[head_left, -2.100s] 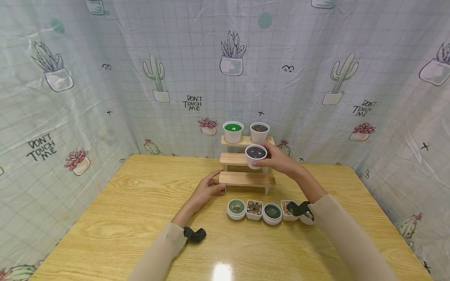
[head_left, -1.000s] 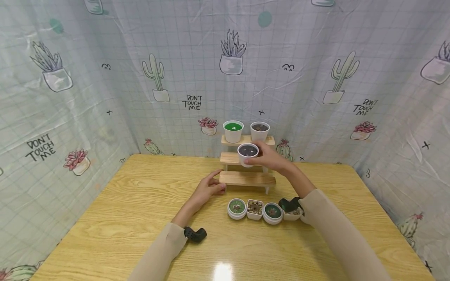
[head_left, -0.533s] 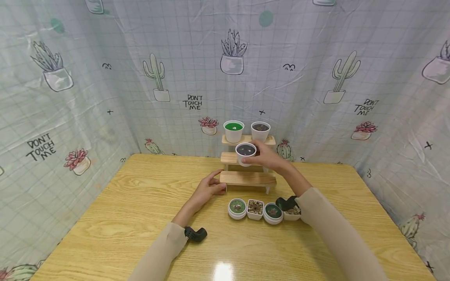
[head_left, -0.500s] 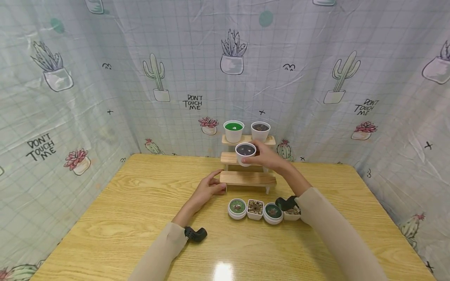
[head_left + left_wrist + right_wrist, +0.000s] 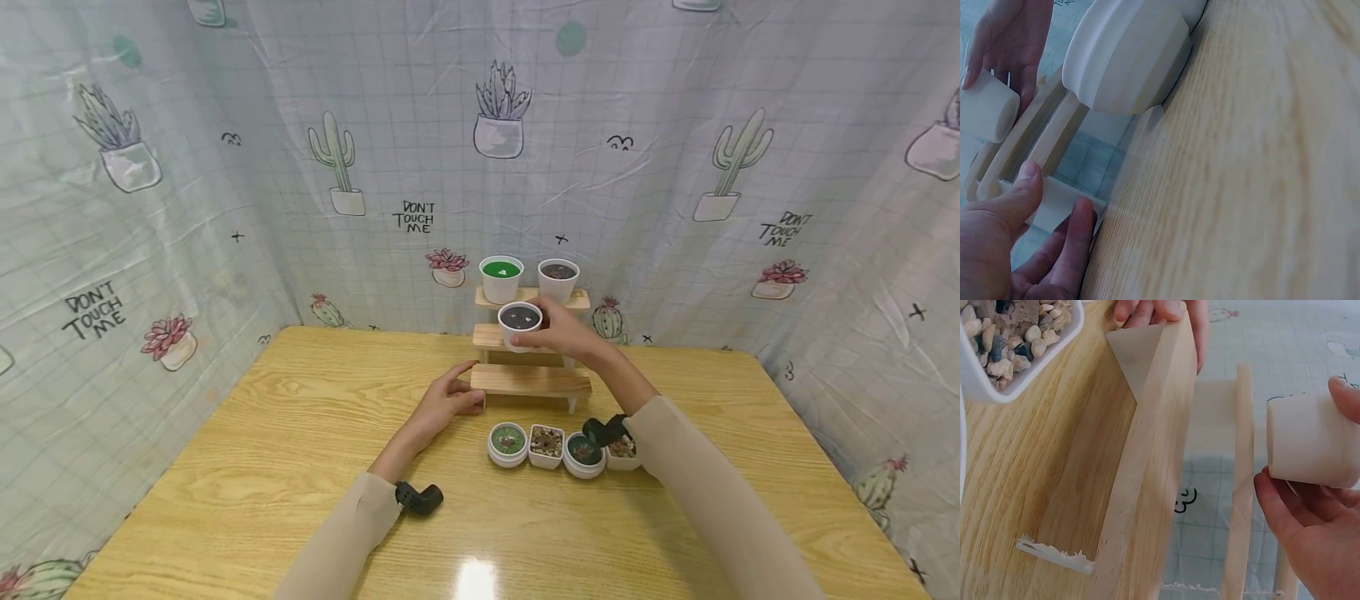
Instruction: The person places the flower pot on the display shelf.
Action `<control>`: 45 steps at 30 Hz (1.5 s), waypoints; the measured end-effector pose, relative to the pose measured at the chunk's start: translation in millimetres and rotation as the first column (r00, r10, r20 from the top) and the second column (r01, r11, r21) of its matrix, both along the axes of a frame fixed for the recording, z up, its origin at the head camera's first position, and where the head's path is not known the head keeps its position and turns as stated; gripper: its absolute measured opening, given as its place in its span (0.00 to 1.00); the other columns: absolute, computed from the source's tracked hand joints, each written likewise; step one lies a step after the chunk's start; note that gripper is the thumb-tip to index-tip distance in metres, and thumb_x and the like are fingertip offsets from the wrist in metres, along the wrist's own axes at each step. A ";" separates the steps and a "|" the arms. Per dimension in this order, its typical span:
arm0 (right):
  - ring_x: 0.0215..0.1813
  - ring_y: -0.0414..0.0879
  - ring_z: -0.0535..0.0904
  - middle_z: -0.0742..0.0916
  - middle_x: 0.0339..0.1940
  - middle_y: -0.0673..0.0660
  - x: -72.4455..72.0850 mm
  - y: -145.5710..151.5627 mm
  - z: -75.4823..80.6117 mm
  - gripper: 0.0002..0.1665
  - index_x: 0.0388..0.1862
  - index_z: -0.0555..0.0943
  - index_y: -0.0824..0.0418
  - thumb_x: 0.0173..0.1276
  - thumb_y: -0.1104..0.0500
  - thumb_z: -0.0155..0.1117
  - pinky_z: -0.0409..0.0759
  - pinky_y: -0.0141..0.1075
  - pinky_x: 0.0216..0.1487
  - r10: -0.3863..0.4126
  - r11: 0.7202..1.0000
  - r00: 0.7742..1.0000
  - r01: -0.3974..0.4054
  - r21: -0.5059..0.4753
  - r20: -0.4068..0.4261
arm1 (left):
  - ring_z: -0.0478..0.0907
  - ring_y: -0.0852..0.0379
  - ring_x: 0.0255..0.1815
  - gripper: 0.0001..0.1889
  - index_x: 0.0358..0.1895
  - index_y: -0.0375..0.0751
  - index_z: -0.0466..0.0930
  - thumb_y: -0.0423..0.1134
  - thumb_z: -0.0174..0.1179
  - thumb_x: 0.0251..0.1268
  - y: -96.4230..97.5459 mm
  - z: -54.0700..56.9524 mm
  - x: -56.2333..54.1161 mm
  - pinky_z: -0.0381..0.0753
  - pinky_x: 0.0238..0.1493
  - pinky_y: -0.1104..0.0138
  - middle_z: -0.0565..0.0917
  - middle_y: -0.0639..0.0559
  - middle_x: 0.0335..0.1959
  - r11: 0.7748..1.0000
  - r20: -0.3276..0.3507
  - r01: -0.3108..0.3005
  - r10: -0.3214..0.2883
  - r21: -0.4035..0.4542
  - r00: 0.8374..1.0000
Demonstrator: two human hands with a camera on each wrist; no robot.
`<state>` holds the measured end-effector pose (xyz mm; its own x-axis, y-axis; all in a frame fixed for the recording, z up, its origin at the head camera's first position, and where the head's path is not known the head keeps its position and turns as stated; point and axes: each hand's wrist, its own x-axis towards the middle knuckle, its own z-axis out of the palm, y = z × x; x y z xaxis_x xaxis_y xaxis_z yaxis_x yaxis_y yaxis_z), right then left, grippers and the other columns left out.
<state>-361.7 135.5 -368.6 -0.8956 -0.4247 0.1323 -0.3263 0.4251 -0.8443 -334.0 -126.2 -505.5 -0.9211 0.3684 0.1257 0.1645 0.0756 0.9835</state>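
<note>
My right hand (image 5: 568, 333) grips a white pot (image 5: 513, 337) with dark, speckled filling, holding it upright at the middle shelf (image 5: 487, 335) of a three-step wooden stand. A narrow gap shows between the base of the white pot (image 5: 1310, 440) and that shelf in the right wrist view. At the stand's left end, my left hand (image 5: 441, 407) pinches the bottom step (image 5: 531, 379). The left wrist view has its thumb (image 5: 1030, 172) on the wood and the fingers against the white side leg (image 5: 1057, 203). On the top shelf stand a green-filled pot (image 5: 501, 287) and a brown-filled pot (image 5: 557, 287).
Several small pots line the wooden table (image 5: 300, 467) in front of the stand: a round green one (image 5: 507, 443), a square pebble-filled one (image 5: 546, 447), a round dark green one (image 5: 582, 468) and others partly behind my right wrist camera. A patterned curtain (image 5: 420, 108) surrounds the table.
My right hand has carried the white pot left along the middle shelf and slowed in the latest frames. The left hand keeps its place on the stand.
</note>
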 end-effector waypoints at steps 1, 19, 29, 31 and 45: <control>0.53 0.48 0.79 0.82 0.59 0.62 -0.7 -0.7 -0.3 0.39 0.70 0.69 0.66 0.65 0.58 0.77 0.82 0.33 0.49 0.001 1.000 1.000 -0.001 -0.001 -0.003 | 0.89 0.48 0.47 0.38 0.83 0.42 0.56 0.35 0.62 0.75 0.0 0.0 0.1 0.91 0.56 0.58 0.84 0.35 0.51 1.000 0.001 0.002 -0.002 0.000 1.000; 0.49 0.47 0.78 0.81 0.57 0.64 -2.3 -9.9 -3.1 0.39 0.70 0.65 0.67 0.67 0.58 0.75 0.81 0.30 0.44 -0.046 0.999 0.999 0.046 -0.010 0.004 | 0.88 0.51 0.46 0.37 0.82 0.46 0.57 0.35 0.62 0.75 -0.3 1.5 0.4 0.90 0.57 0.58 0.82 0.37 0.51 1.000 0.019 0.000 0.000 0.004 1.000; 0.56 0.51 0.78 0.79 0.61 0.64 -2.7 -16.8 -6.7 0.41 0.71 0.66 0.67 0.66 0.57 0.76 0.81 0.31 0.51 -0.076 0.997 0.997 0.076 -0.025 -0.019 | 0.88 0.53 0.46 0.37 0.83 0.45 0.56 0.35 0.62 0.75 0.0 2.0 -0.1 0.90 0.56 0.58 0.83 0.36 0.51 1.000 0.018 0.002 -0.002 0.002 1.000; 0.59 0.52 0.78 0.79 0.63 0.64 -3.5 -17.5 -6.9 0.42 0.72 0.65 0.66 0.67 0.57 0.76 0.81 0.35 0.55 -0.083 0.996 0.997 0.083 -0.028 -0.009 | 0.88 0.53 0.46 0.37 0.83 0.45 0.56 0.35 0.62 0.75 0.4 1.8 -0.9 0.90 0.56 0.58 0.82 0.37 0.51 1.000 0.018 0.003 -0.003 0.003 1.000; 0.60 0.53 0.78 0.79 0.64 0.65 -5.8 -25.8 -9.6 0.44 0.72 0.64 0.66 0.65 0.57 0.78 0.80 0.37 0.58 -0.118 0.993 0.993 0.117 -0.032 -0.026 | 0.88 0.52 0.46 0.37 0.82 0.47 0.57 0.36 0.62 0.75 0.2 2.1 -0.2 0.90 0.57 0.58 0.82 0.38 0.51 1.000 0.026 0.004 -0.004 0.004 1.000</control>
